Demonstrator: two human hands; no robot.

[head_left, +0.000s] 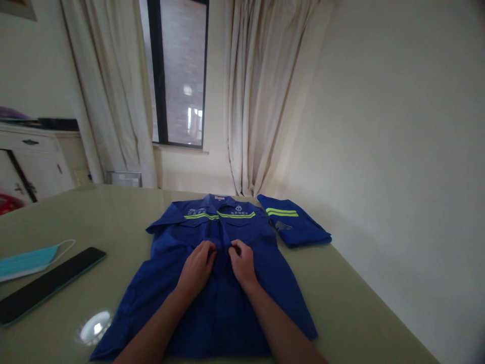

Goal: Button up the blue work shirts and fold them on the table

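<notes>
A blue work shirt (pixel 215 303) with a yellow-green reflective stripe across the chest lies spread on the table, its collar at the far end. My left hand (pixel 199 265) pinches the shirt's front left of the middle, fingers closed on the cloth. Just right of the middle, my right hand (pixel 241 260) has its fingers curled together on the other front edge. A small gap separates the two hands, below the chest stripe. The fingertips are partly hidden in the fabric.
A folded blue garment (pixel 299 227) lies at the right beside the wall. On the left of the table (pixel 125 212) are a black phone (pixel 51 284) and a light blue face mask (pixel 28 262). Curtains, a window and a white cabinet stand behind.
</notes>
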